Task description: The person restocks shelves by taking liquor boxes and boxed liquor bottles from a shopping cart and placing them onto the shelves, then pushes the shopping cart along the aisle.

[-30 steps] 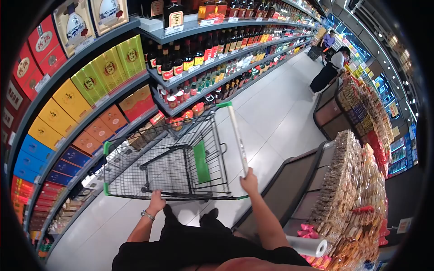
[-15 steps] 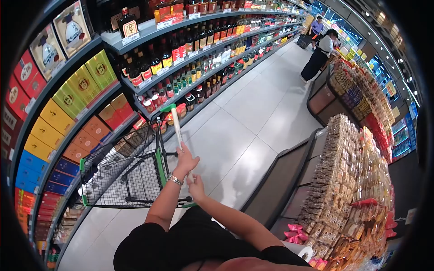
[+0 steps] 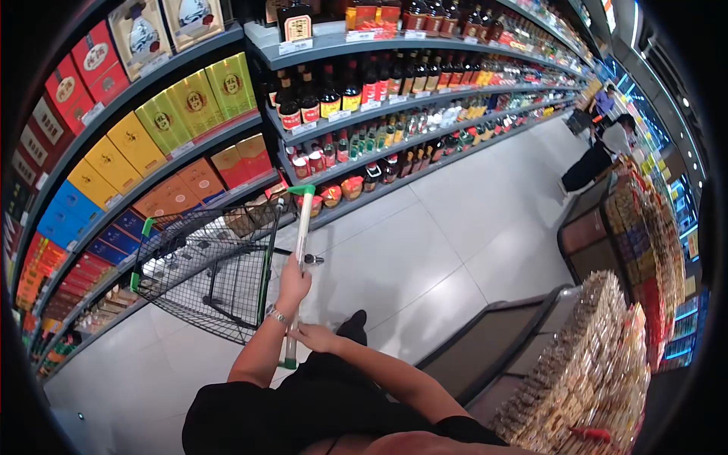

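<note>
A black wire shopping cart (image 3: 208, 273) with green corners stands at the left, and its pale handle (image 3: 304, 224) runs down in front of my body. My left hand (image 3: 294, 280), with a metal watch on the wrist, is wrapped round the middle of this handle. Lower down, my right hand (image 3: 317, 337) holds the handle near its green lower end, its fingers partly hidden. The cart's basket shows no goods through the mesh. A dark shoe (image 3: 353, 326) shows beyond my right hand.
Shelves (image 3: 334, 51) of bottles and boxed goods line the left and back. Displays of packaged food (image 3: 565, 371) stand at the right, with dark bases (image 3: 478, 341) beside the tiled aisle (image 3: 402, 258). Farther along, a person in dark clothing (image 3: 588, 167) leans towards a display; another person stands beyond.
The view has turned, so shelves and displays sit farther right. The cart handle is more upright in view. My left fingers have closed round it, and a shoe has come into view.
</note>
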`<state>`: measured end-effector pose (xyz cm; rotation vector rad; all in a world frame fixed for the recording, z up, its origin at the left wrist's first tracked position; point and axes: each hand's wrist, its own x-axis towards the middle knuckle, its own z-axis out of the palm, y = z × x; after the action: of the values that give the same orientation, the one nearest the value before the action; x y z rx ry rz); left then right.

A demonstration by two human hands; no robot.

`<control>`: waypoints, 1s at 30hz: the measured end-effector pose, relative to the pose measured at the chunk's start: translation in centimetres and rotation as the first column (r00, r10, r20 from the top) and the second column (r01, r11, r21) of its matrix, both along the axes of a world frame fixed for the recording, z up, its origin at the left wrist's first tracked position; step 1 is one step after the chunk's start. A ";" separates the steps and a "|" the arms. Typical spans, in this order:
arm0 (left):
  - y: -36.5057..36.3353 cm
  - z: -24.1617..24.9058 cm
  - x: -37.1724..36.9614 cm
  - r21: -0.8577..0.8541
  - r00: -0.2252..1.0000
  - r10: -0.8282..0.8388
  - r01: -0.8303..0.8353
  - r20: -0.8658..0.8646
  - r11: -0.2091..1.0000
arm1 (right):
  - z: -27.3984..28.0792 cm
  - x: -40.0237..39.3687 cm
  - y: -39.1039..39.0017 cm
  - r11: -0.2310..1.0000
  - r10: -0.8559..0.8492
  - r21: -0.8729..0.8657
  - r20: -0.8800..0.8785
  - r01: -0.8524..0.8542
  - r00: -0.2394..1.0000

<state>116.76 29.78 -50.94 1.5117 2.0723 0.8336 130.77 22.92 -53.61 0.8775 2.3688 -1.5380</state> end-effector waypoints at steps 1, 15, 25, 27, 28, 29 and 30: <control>-0.6 0.8 0.0 0.008 1.000 0.014 -0.014 0.009 1.000 | -1.7 0.4 -0.1 0.998 -0.015 -0.064 -0.102 0.008 0.995; 0.1 2.7 -1.1 -0.183 0.981 0.192 -0.195 -0.037 0.964 | -16.0 30.7 27.9 0.924 -0.337 0.098 0.669 0.371 0.663; 0.6 2.1 -0.9 -0.155 0.976 0.218 -0.220 -0.025 0.963 | -10.4 23.7 33.6 0.411 -0.895 -0.214 0.089 0.886 0.437; 0.6 1.1 -0.8 -0.156 0.968 0.244 -0.250 -0.059 0.956 | -8.0 18.6 37.2 0.597 -0.798 -0.159 -0.227 0.787 0.559; 0.8 1.4 -0.8 -0.175 0.964 0.256 -0.264 -0.067 0.949 | -5.8 15.9 39.6 0.679 -0.661 -0.008 -0.441 0.734 0.607; 1.0 1.9 -0.6 -0.192 0.960 0.268 -0.278 -0.076 0.941 | -0.9 13.2 42.5 0.723 -0.554 0.158 -0.450 0.673 0.701; 1.3 2.3 -0.5 -0.170 0.954 0.297 -0.300 -0.046 0.939 | 2.9 10.7 45.7 0.717 -0.322 0.289 -0.670 0.634 0.669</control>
<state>116.24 31.04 -48.68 1.1338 2.3595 0.7189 141.42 68.59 -50.74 1.4549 3.2985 -1.5295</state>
